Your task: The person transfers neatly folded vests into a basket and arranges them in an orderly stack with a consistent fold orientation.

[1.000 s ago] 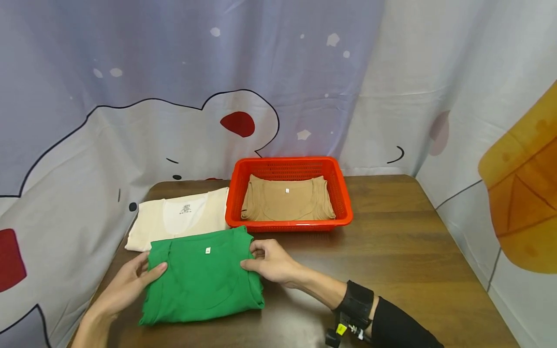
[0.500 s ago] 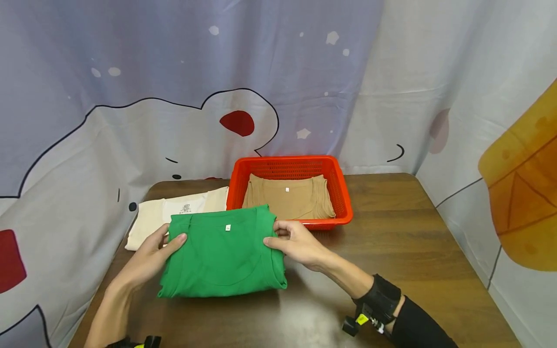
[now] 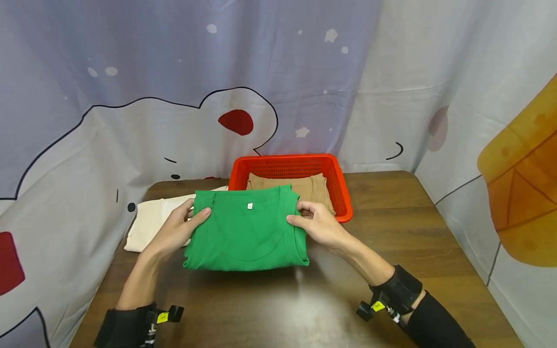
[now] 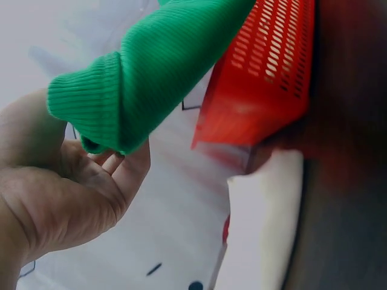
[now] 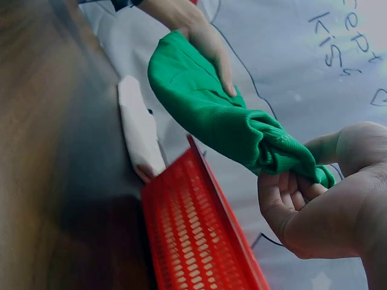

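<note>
A folded green shirt [image 3: 248, 232] with a small white neck label hangs above the table, in front of the basket. Its left edge is gripped by my left hand [image 3: 178, 229], thumb on top and fingers beneath. At the right edge my right hand [image 3: 322, 224] pinches the cloth the same way. In both wrist views the ribbed green cloth [image 4: 163, 72] is clear of the table. Behind it, the red plastic basket [image 3: 344, 193] holds folded tan clothing [image 3: 319, 191], partly hidden by the green shirt. The right wrist view shows the basket's perforated side [image 5: 187, 229] below the cloth.
A folded cream garment [image 3: 150, 222] lies on the wooden table [image 3: 391, 212] left of the basket, partly covered by the left hand and green shirt. A printed curtain [image 3: 174, 135] stands behind the table and along both sides.
Both hands have lifted the green shirt off the table and carried it right and toward the basket. It now overlaps the basket's front in the head view; the basket has stayed put.
</note>
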The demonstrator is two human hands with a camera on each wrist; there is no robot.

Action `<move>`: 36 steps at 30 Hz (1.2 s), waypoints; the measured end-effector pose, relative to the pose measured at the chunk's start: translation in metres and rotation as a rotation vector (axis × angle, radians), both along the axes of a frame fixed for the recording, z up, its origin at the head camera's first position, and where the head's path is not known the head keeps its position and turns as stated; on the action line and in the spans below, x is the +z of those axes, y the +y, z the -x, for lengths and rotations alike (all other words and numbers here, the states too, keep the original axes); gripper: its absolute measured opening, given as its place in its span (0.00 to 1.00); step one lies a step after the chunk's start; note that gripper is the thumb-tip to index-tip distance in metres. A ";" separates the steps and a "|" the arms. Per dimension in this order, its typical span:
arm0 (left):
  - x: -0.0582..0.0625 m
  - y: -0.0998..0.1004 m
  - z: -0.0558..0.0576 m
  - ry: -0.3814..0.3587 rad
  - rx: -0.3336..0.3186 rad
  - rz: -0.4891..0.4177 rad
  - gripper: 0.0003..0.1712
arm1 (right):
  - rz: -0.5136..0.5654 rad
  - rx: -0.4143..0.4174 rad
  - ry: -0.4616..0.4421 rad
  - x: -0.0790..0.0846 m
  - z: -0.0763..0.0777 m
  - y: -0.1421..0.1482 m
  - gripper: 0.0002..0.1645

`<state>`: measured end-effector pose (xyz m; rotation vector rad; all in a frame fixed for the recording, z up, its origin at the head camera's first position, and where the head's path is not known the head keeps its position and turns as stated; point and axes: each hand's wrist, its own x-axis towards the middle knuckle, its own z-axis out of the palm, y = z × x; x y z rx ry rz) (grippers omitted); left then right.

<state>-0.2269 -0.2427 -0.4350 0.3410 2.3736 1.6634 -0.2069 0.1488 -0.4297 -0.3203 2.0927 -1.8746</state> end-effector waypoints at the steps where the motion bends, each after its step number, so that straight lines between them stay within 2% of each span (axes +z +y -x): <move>1: 0.001 0.003 0.004 0.005 -0.003 -0.001 0.32 | 0.003 -0.010 0.001 0.002 0.001 0.003 0.12; 7: 0.009 0.022 0.023 0.033 -0.029 -0.036 0.29 | 0.052 -0.063 -0.006 0.012 0.007 0.016 0.09; 12: 0.015 0.035 0.036 0.047 -0.037 -0.059 0.30 | 0.046 -0.098 0.017 0.023 0.013 0.028 0.10; 19: 0.026 0.052 0.052 0.062 -0.014 -0.038 0.26 | 0.018 -0.162 0.030 0.037 0.022 0.044 0.11; 28: 0.039 0.077 0.076 0.064 0.020 -0.071 0.22 | 0.086 -0.233 0.027 0.050 0.041 0.055 0.09; 36: 0.047 0.094 0.095 0.052 0.057 -0.081 0.29 | 0.135 -0.270 -0.039 0.052 0.059 0.063 0.23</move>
